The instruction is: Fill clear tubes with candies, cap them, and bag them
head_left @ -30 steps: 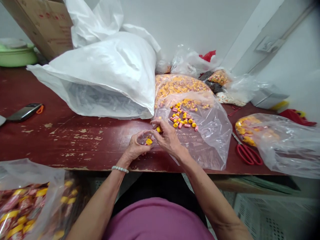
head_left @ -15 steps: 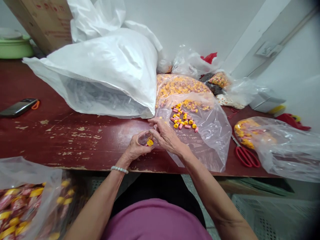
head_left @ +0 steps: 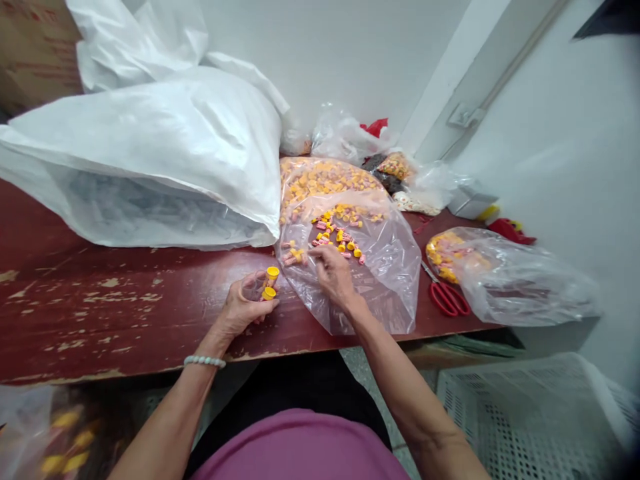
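Observation:
My left hand [head_left: 241,308] is wrapped round a small clear container [head_left: 254,287] above the red table. Yellow-capped pieces [head_left: 270,283] show at its mouth. My right hand [head_left: 334,275] is over the clear plastic bag [head_left: 387,280], its fingers bent and pressed together; whatever they hold, if anything, is too small to make out. Loose pink pieces with yellow caps [head_left: 345,243] lie around the bag's opening, some just left of my right fingertips. More of them fill the back of the bag.
A large white sack [head_left: 190,147] of clear items stands at the left. Red-handled scissors [head_left: 449,299] and another filled bag [head_left: 520,287] lie right. A perforated crate [head_left: 530,413] is below the scratched table [head_left: 125,300].
My right hand has moved away from the container to the bag. Two yellow caps now stand at the container's mouth. The view has shifted to the right.

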A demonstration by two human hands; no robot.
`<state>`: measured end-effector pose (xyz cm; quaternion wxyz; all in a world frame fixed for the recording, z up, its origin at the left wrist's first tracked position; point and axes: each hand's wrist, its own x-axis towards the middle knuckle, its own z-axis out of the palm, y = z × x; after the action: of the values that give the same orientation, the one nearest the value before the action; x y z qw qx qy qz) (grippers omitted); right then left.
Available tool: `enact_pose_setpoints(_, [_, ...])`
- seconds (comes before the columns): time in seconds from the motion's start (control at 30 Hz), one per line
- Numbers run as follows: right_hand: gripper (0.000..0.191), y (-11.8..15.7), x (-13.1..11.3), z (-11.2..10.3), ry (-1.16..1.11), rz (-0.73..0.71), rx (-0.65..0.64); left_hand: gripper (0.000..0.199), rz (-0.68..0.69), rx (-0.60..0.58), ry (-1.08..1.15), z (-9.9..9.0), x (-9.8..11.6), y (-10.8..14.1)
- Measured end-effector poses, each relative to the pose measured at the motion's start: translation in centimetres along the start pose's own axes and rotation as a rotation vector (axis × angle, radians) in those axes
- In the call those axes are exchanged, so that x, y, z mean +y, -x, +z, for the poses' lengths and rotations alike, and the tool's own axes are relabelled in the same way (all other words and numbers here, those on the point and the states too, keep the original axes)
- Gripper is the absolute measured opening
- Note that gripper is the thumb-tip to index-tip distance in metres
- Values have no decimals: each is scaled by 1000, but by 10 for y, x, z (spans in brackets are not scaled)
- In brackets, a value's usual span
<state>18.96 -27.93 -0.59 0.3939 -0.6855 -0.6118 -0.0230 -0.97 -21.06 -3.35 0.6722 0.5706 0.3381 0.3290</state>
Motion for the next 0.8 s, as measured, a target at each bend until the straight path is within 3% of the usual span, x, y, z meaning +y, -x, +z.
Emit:
enact_pose_setpoints(0.1, [21, -9, 49, -10, 247, 275, 83, 70, -27, -21, 38, 1, 3, 1])
enact_pose_setpoints(0.2, [14, -9, 76, -13, 317, 316, 39, 67, -31, -26, 15, 2, 6, 1])
enact_pose_setpoints(0.37, [15, 26, 56, -20, 316, 230, -49, 57, -17, -21, -17, 3, 6, 1])
enact_pose_setpoints(0.43, [21, 45, 46, -32, 304, 186, -62, 56, -12, -7, -17, 3, 5, 0])
enact_pose_setpoints(0.5, [27, 57, 47, -46, 344, 235, -40, 57, -15, -14, -27, 3, 4, 0])
enact_pose_setpoints(0.63, [36, 47, 78, -62, 452, 422, -60, 56, -3, -40, -32, 2, 3, -2])
enact_pose_setpoints(0.8, [32, 17, 103, -51, 524, 530, -134, 53, 14, -61, -35, -1, -1, -4])
